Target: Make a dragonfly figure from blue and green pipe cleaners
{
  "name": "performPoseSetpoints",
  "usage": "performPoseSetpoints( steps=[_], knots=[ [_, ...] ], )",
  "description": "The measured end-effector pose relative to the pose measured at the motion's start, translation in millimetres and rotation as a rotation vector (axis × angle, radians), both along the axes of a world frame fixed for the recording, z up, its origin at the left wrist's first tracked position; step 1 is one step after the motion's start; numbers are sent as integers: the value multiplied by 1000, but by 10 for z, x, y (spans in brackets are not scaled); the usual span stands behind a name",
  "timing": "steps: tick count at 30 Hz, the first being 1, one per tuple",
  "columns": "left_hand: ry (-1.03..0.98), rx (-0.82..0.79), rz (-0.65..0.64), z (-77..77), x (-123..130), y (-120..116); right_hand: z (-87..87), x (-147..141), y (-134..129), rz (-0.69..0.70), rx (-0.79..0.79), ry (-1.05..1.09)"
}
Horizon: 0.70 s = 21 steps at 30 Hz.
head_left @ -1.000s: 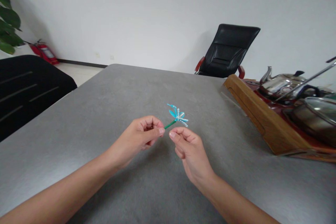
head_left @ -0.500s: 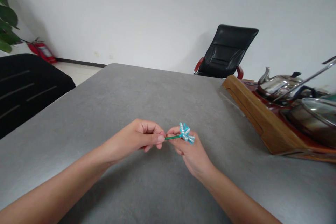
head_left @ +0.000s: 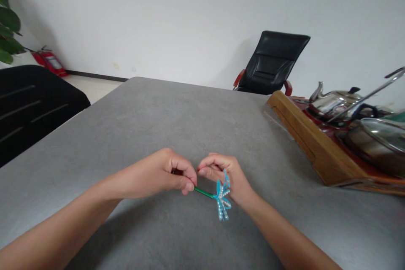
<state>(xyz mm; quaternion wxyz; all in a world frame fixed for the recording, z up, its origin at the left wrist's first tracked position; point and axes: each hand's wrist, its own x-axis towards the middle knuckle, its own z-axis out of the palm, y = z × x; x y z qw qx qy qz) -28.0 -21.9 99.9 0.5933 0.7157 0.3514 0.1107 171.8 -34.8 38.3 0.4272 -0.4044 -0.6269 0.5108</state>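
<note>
My left hand (head_left: pixel 167 173) is shut on the green stem (head_left: pixel 204 193) of a small flower of blue wire and white beads (head_left: pixel 223 196). The stem comes out past the thumb and slants down to the right. The flower head lies just beside the lower edge of my right hand (head_left: pixel 220 175), seemingly touching it. That hand's fingers are curled closed, nearly meeting my left fingertips, and nothing shows in them. Both hands are held over the grey table (head_left: pixel 126 126). The stem's far end is hidden inside my left hand.
A wooden tray (head_left: pixel 303 143) at the table's right holds a steel kettle (head_left: pixel 332 102) and a glass-lidded pot (head_left: pixel 376 145). A long metal rod crosses above them. Black chairs stand beyond the table's far and left edges.
The flower has swung from above my right hand, through its palm, to below it. Both hands have moved lower in view, and the stem now slants down to the right.
</note>
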Motion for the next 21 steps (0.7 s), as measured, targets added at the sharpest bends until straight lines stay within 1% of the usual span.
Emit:
performPoseSetpoints(
  steps=[5, 9, 13, 17, 21],
  knots=[
    [110, 144, -59, 19, -8, -7, 42, 37, 27, 34, 72, -83],
    [221, 316, -100, 5, -22, -8, 110, 78, 45, 86, 116, -134],
    [272, 460, -132, -8, -27, -27, 193, 107, 48, 106, 143, -212],
    [326, 554, -107, -11, -25, -44, 330, 108, -6, 67, 237, -363],
    [399, 586, -51, -28, -18, -42, 465, 82, -133, 16, 373, -559]
  ],
)
